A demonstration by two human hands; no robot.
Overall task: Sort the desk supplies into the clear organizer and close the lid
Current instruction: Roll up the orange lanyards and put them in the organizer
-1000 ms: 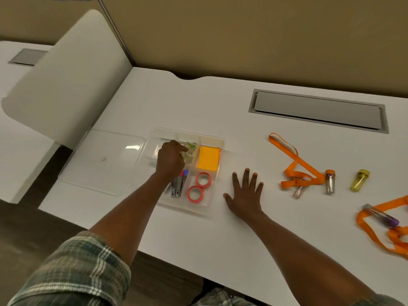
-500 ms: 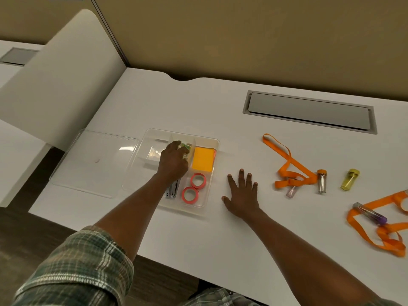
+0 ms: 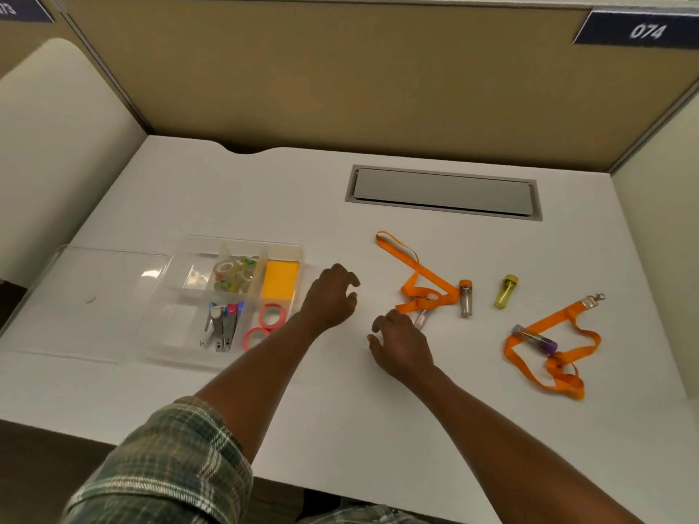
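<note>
Far left of the fingers of the left hand [image 3: 331, 296], the clear lid [image 3: 94, 296] lies flat on the desk [image 3: 227, 191], right beside the clear organizer [image 3: 177, 323]. The organizer sits just left of those fingers. It is open and holds clear tape rolls [image 3: 232, 277], an orange note pad [image 3: 280, 283], pink tape rings [image 3: 272, 315] and small metal tools [image 3: 223, 327]. The left hand is over the desk with its fingers loosely bent, holding nothing. The right hand [image 3: 401, 342] is beside it, fingers loosely bent too, holding nothing. Just past the right fingertips are a tiny pink bottle [image 3: 421, 318] and an orange strap [image 3: 416, 285]. Farther right are an orange-capped bottle [image 3: 466, 302], a yellow bottle [image 3: 506, 292] and another orange strap [image 3: 563, 319].
</note>
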